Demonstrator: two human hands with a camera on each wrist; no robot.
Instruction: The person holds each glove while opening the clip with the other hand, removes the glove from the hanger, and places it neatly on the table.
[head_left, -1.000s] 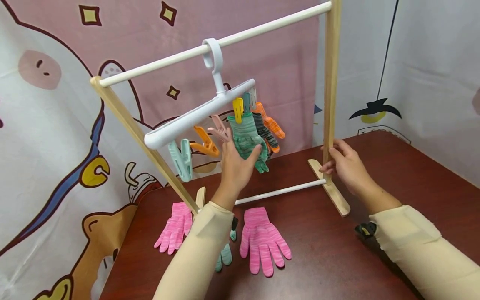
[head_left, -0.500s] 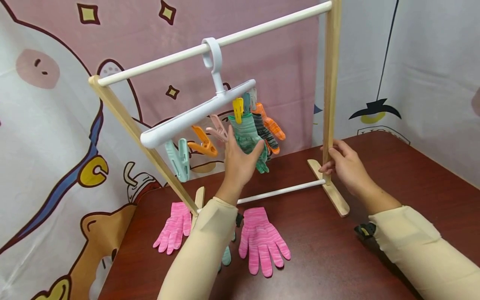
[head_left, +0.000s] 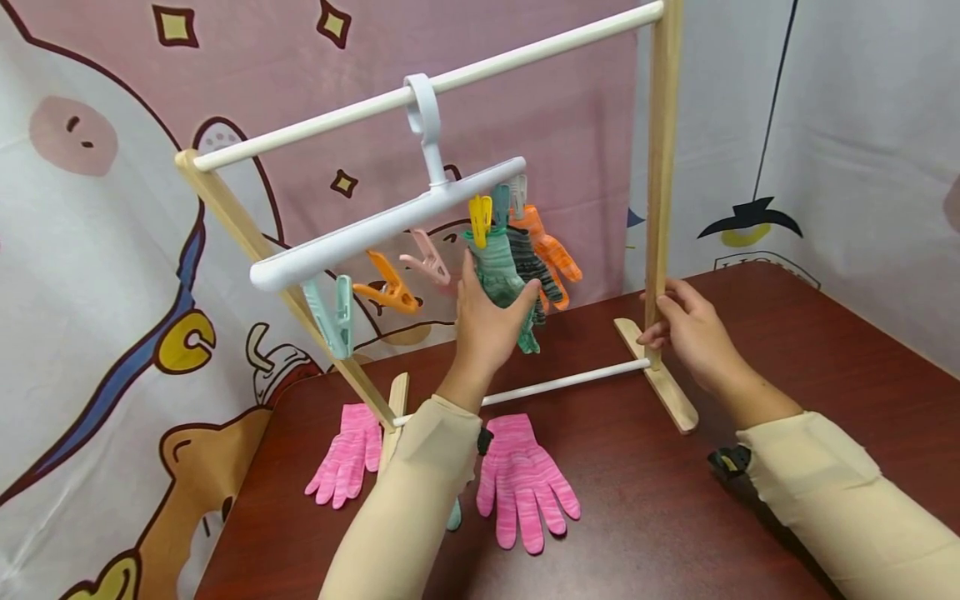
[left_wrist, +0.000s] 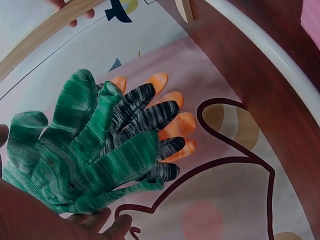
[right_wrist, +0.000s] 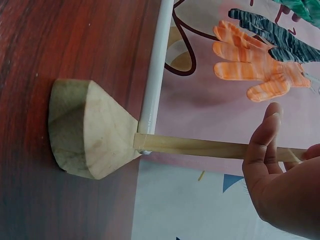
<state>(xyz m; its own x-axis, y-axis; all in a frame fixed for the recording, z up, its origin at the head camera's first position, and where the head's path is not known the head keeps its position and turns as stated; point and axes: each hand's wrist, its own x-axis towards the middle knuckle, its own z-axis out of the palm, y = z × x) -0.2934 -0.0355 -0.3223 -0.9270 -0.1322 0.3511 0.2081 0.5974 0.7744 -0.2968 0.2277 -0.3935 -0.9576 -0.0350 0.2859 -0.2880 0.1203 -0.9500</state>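
Note:
My left hand (head_left: 483,329) touches the green glove (head_left: 501,271) with relaxed fingers and the thumb spread. In the left wrist view the green glove (left_wrist: 75,155) covers part of that hand (left_wrist: 40,217). A yellow clip (head_left: 481,221) holds it under the white hanger (head_left: 390,223). Behind it hang a black-grey glove (head_left: 528,258) and an orange glove (head_left: 557,254). My right hand (head_left: 697,337) grips the rack's right wooden post (head_left: 662,183) low down; in the right wrist view its fingers (right_wrist: 265,135) curl round the post (right_wrist: 200,147).
A pink clip (head_left: 427,260), an orange clip (head_left: 387,287) and a mint clip (head_left: 333,315) hang without gloves. Two pink gloves (head_left: 523,479) (head_left: 348,454) lie on the dark red table (head_left: 637,500). A mint glove is mostly behind my left sleeve.
The hanger has turned on its hook, its near end going left with the three bare clips. The hung gloves and my left hand have shifted slightly right. My right hand stays put.

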